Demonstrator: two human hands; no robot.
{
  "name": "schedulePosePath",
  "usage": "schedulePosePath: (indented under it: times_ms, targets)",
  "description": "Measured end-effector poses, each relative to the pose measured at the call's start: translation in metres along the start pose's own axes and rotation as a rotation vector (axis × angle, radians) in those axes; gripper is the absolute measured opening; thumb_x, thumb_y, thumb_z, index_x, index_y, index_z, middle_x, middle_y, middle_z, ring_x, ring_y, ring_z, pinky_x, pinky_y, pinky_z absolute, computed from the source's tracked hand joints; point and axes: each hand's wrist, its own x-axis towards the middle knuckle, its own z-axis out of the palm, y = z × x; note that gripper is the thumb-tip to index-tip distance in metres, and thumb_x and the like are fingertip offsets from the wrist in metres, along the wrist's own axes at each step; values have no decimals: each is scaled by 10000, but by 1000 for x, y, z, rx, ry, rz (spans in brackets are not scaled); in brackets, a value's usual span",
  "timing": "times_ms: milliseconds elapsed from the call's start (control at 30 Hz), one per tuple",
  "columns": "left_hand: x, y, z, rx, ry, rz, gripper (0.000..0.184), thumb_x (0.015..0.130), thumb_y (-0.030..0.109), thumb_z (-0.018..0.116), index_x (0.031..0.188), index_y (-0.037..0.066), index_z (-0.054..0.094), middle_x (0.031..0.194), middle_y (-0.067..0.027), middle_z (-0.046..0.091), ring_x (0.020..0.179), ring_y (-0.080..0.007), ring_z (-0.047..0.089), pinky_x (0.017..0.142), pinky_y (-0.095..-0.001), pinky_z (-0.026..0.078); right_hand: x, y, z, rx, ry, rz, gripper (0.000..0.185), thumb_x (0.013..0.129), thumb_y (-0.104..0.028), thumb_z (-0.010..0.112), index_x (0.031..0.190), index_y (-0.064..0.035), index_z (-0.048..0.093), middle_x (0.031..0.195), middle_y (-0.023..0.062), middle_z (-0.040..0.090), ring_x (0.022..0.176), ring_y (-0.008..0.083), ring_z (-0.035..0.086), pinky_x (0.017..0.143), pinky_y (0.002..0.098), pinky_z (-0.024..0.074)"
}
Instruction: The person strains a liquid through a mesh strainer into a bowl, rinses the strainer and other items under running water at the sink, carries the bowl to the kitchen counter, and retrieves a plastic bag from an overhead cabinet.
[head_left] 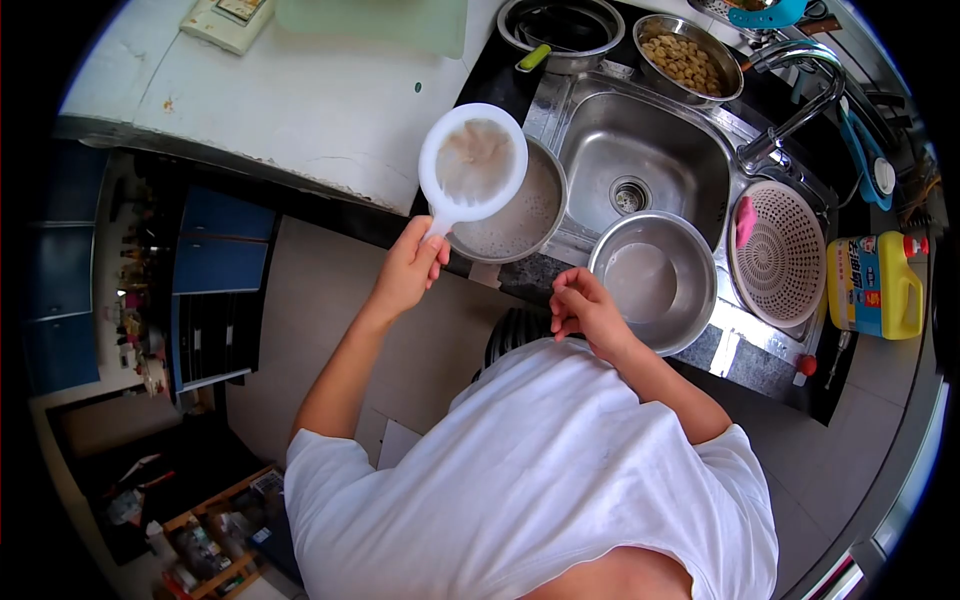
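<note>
I watch remotely: left hand [405,268] grips a round white plastic strainer [472,165] | its head lies beyond the fingers, handle toward the torso [540,450], overlapping a grey metal bowl [551,190] | right hand [597,318] (farther off) loosely open, seemingly empty, near a shiny steel bowl [697,262].

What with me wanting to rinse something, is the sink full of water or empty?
Empty: the sink's bare steel bottom and its drain show plainly, with no standing water visible.
</note>
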Motion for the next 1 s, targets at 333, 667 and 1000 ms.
schedulePosePath:
  times_ms: [333,667,1000]
  targets:
    - [5,-50,46,-159,269,146,147,905,160,415,935,52,510,781,-1,548,651,-49,469,578,-185,399,1,2,2,-34,-13,0,118,871,-170,461,939,-81,424,720,39,507,550,136,537,467,251,466]
    - [9,-54,60,-338,309,123,206,906,169,422,1020,33,526,802,4,538,682,-53,465,629,-188,402,1,2,3,-44,2,-1,117,871,-171,460,936,-80,424,720,39,505,557,135,534,470,254,465]
    - [4,-50,57,-355,322,101,200,910,170,401,1030,39,493,763,4,492,615,-59,437,557,-188,373,-3,2,3,-48,17,6,113,868,-168,462,923,-77,424,715,42,504,558,138,535,470,259,463]
